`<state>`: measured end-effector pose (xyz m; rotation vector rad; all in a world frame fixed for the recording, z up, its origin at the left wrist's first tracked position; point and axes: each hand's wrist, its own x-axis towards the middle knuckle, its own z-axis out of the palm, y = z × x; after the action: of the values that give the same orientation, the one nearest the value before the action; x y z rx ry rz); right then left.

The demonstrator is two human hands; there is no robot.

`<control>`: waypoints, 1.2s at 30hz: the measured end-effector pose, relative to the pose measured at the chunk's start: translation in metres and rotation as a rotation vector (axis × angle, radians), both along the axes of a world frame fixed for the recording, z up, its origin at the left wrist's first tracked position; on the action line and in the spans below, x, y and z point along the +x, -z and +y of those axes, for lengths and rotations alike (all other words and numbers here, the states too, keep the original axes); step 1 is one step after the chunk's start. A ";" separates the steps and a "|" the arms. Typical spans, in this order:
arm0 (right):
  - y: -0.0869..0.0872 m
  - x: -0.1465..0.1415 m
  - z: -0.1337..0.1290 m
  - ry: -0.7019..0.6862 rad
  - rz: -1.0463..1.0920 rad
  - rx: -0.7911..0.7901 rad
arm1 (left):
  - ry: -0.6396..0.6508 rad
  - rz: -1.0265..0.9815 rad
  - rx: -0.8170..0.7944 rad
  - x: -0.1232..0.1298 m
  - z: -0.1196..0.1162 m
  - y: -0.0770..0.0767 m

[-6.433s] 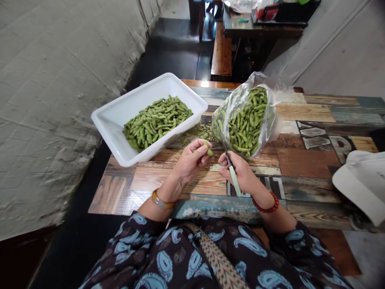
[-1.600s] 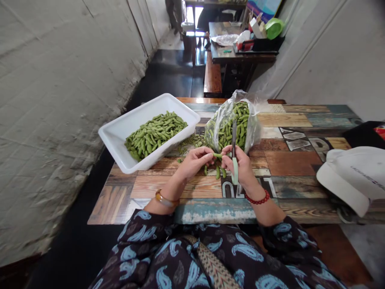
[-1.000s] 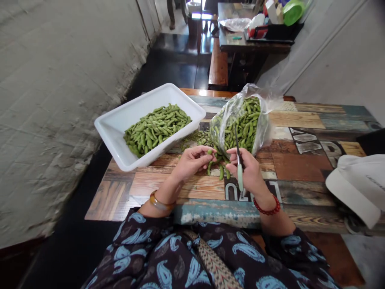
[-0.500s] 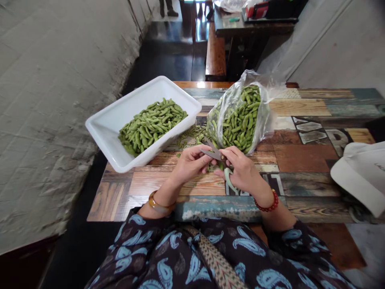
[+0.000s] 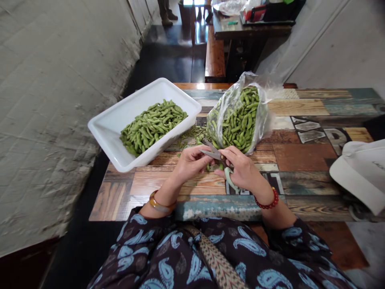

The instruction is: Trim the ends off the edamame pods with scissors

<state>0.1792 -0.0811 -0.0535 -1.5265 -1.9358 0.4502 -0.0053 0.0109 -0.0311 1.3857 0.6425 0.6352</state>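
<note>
In the head view my right hand (image 5: 240, 168) grips a pair of scissors (image 5: 230, 178) with pale green handles. Their blades are parted and point left, toward my other hand. The fingers of my left hand (image 5: 192, 162) are pinched together beside the blades, on a green soybean pod (image 5: 208, 167) that shows only in part below the fingertips. Behind the hands, a clear plastic bag (image 5: 266, 116) lies open, full of green pods (image 5: 240, 120). To the left stands a white plastic tub (image 5: 105, 128) with a heap of pods (image 5: 153, 126) inside.
Small green trimmings (image 5: 192, 134) lie between tub and bag on the patchwork wood table (image 5: 303, 156). A white cap (image 5: 361, 168) rests at the right edge. Past the table are a wooden bench (image 5: 215, 56), another table (image 5: 224, 30) and a person's legs (image 5: 165, 10).
Both hands and the scissors keep almost the same place. A bit more green shows under my left fingertips. The person's legs in the background have shifted, and the view has moved slightly.
</note>
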 end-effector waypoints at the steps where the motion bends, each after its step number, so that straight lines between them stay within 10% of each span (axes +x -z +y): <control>1: 0.000 0.000 0.000 -0.003 0.005 0.005 | 0.001 -0.005 0.009 0.000 0.000 0.000; 22: 0.014 -0.013 0.004 -0.011 0.071 0.096 | 0.027 0.011 -0.029 -0.004 -0.001 0.001; 27: 0.015 -0.012 0.009 0.039 0.208 0.115 | -0.133 -0.064 0.002 -0.006 0.005 0.004; 36: 0.011 -0.010 0.008 0.071 0.242 0.071 | -0.244 -0.381 -0.390 -0.004 0.013 0.009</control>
<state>0.1695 -0.0733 -0.0649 -1.4207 -1.6892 0.5057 -0.0092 0.0241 -0.0400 0.8021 0.5921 0.8893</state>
